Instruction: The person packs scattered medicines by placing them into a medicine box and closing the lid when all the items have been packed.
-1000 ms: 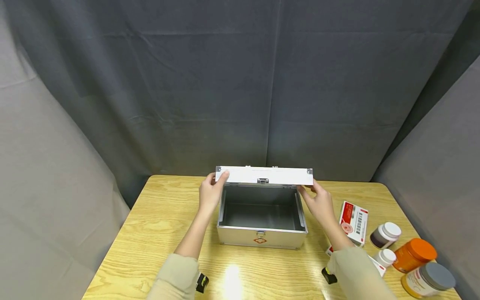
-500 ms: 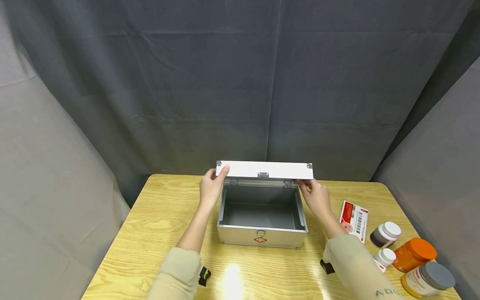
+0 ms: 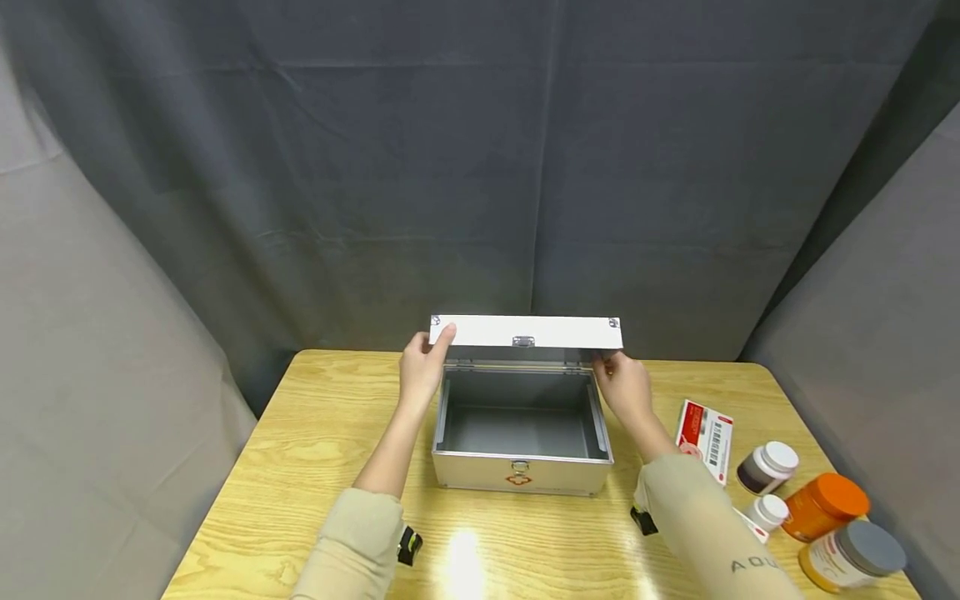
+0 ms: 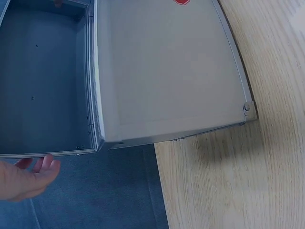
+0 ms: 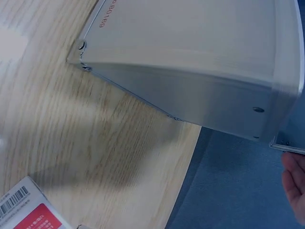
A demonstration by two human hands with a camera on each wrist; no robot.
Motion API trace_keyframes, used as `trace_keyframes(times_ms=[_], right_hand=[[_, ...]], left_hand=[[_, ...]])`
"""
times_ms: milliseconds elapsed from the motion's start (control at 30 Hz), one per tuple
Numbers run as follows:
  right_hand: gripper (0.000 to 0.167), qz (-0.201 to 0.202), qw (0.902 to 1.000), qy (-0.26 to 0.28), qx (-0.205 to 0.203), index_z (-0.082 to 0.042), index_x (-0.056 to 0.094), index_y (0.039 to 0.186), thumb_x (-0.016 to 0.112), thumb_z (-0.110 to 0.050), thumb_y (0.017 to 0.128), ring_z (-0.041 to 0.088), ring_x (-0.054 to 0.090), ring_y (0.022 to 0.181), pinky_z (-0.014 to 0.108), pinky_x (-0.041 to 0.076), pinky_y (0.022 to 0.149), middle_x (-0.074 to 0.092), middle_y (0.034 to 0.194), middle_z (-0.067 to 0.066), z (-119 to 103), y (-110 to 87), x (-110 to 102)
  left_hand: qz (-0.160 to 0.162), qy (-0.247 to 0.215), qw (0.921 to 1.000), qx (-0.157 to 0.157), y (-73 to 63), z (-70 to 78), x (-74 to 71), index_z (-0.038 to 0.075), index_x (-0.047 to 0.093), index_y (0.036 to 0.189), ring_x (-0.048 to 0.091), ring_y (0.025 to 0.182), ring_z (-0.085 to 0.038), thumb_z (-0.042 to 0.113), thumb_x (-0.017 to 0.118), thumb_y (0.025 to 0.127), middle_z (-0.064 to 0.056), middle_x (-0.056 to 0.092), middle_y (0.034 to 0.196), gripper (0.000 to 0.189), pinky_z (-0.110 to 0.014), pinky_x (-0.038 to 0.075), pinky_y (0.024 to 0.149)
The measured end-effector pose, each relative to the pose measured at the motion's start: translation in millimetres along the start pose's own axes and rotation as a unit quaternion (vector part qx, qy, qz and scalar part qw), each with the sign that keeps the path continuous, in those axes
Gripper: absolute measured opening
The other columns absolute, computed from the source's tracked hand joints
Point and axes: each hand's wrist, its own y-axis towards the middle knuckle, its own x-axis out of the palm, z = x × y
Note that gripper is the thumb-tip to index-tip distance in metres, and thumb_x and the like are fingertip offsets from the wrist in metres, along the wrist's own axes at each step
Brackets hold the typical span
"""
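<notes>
A silver metal first-aid box [image 3: 555, 478] with a red cross on its front stands near the table's back edge. Its hinged lid [image 3: 555, 332] is raised, showing a grey interior with nothing in it. My left hand [image 3: 420, 371] grips the lid's left end, thumb on the front face. At the other end, my right hand [image 3: 627, 390] holds the lid's right corner from below, its fingertips partly hidden. In the left wrist view, the fingers of the left hand [image 4: 31, 179] touch the lid's edge. The right hand [image 5: 295, 183] meets the lid edge in the right wrist view.
To the right on the wooden table [image 3: 322, 475] lie a red-and-white medicine box [image 3: 707, 437], a dark bottle with white cap [image 3: 768, 467], a small white-capped bottle [image 3: 768, 511], an orange bottle [image 3: 825, 506] and a grey-lidded jar [image 3: 852, 556]. Grey curtains stand behind and at both sides.
The lid has swung further up and back, baring more of its underside and the hinges. Both hands have risen slightly with it. The box body stays in place.
</notes>
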Motion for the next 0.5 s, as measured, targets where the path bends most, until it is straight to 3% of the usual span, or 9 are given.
trace_keyframes(times_ms=[133, 300, 400, 500], right_hand=[[0.017, 0.0, 0.9998, -0.012, 0.013, 0.005, 0.059, 0.069, 0.058, -0.006, 0.082, 0.039, 0.061, 0.06, 0.05, 0.042, 0.053, 0.065, 0.067, 0.021, -3, 2.2, 1], [0.025, -0.017, 0.9987, -0.026, 0.041, 0.003, 0.057, 0.062, 0.056, -0.01, 0.083, 0.035, 0.055, 0.05, 0.049, 0.039, 0.047, 0.063, 0.06, 0.019, -7, 6.4, 0], [0.028, -0.027, 0.9977, -0.039, 0.049, 0.001, 0.054, 0.058, 0.055, -0.012, 0.084, 0.031, 0.051, 0.047, 0.046, 0.037, 0.045, 0.059, 0.056, 0.017, -9, 8.9, 1], [0.031, -0.035, 0.9968, -0.049, 0.054, -0.003, 0.048, 0.055, 0.055, -0.012, 0.084, 0.028, 0.046, 0.046, 0.042, 0.034, 0.043, 0.054, 0.051, 0.012, -9, 11.8, 1]], left_hand=[[0.004, 0.008, 0.9996, 0.028, -1.6, -2.9, -0.5, 0.001, 0.059, 0.11, 0.055, 0.091, -0.032, 0.052, 0.047, 0.087, -0.018, 0.06, 0.1, 0.057, -0.044, 0.044, 0.08], [0.018, -0.018, 0.9963, 0.082, -9.0, -19.6, 0.6, -0.001, 0.051, 0.123, 0.048, 0.106, -0.034, 0.037, 0.035, 0.094, -0.02, 0.052, 0.117, 0.05, -0.047, 0.038, 0.091], [0.017, -0.022, 0.9953, 0.093, -14.4, -35.1, 1.6, -0.002, 0.047, 0.125, 0.046, 0.107, -0.035, 0.024, 0.041, 0.091, -0.02, 0.048, 0.119, 0.043, -0.047, 0.039, 0.089], [0.0, 0.019, 0.9973, 0.071, -17.9, -51.5, 1.6, -0.001, 0.046, 0.126, 0.047, 0.104, -0.035, 0.015, 0.053, 0.082, -0.019, 0.048, 0.116, 0.047, -0.046, 0.042, 0.084]])
